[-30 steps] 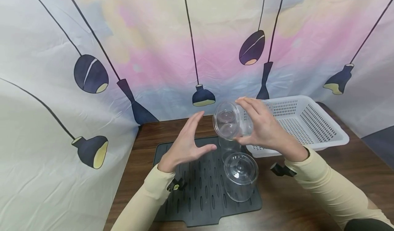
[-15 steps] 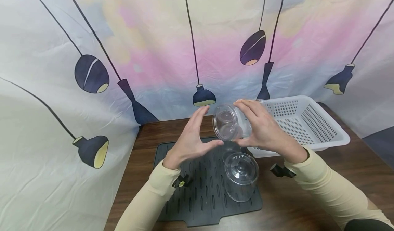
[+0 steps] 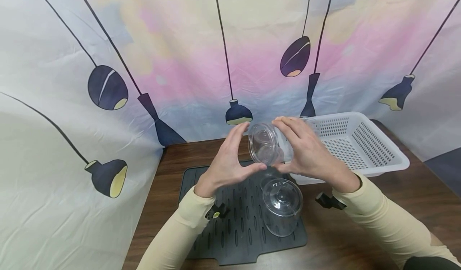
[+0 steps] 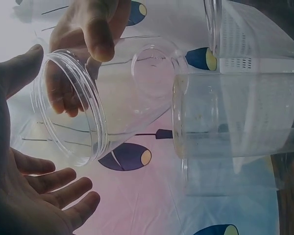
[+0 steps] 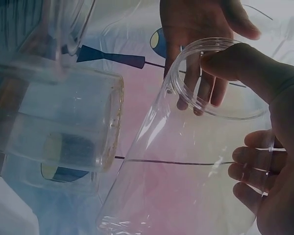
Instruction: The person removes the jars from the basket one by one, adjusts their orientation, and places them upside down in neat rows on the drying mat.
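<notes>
A clear glass or plastic jar (image 3: 263,144) is held up over the mat on its side, its round ridged mouth facing left. My right hand (image 3: 307,150) grips its body, thumb below and fingers above in the head view. My left hand (image 3: 228,158) is beside the mouth, fingers extended and spread from the thumb; in the left wrist view the left thumb (image 4: 24,68) is right at the rim and the palm faces the opening. Another clear jar (image 3: 282,210) stands upright on the dark grey ribbed mat (image 3: 230,238). Behind it, a further clear jar is partly hidden.
A white perforated basket (image 3: 401,162) stands at the back right of the brown wooden table (image 3: 335,230). A fabric backdrop (image 3: 194,54) printed with hanging lamps rises right behind the table and along its left side.
My left hand has moved right and slightly up, closer to the jar's mouth. The right hand with the jar has lowered slightly.
</notes>
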`<state>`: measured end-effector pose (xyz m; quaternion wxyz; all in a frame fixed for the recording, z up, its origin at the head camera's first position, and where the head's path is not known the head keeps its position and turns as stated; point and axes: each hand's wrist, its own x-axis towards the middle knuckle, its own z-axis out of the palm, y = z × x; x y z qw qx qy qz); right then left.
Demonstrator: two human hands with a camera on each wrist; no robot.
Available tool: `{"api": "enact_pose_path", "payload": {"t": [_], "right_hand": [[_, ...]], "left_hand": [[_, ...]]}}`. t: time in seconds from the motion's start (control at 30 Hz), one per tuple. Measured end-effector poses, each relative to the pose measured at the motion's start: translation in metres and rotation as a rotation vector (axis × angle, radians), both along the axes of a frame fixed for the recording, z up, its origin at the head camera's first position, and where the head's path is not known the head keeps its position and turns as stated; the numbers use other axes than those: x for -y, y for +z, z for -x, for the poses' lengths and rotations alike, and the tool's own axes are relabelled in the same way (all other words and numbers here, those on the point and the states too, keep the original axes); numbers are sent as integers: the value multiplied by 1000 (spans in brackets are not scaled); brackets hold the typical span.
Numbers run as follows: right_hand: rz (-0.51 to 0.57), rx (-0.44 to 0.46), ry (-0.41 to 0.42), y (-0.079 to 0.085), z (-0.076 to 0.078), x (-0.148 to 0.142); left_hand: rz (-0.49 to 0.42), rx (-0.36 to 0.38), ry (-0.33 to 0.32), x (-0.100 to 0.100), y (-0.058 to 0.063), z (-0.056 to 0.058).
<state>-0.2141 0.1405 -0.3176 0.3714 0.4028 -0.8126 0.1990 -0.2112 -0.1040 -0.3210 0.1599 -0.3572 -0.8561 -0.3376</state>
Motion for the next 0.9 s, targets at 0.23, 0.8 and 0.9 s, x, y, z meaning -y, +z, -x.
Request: {"api": "enact_pose_path", "payload": {"t": [0.23,0.8,0.9], "right_hand": [[-22,-12,-10,1,-2,2],[-29,-67,-10,4,-3,9],[-30,-71,-17,4,-4,9]], "left_hand": [[-7,-2,5,-3,2,-1],[-22,-12,-9,-7,5,-3],[-22,-11,-11,-8,6,-3]]}}
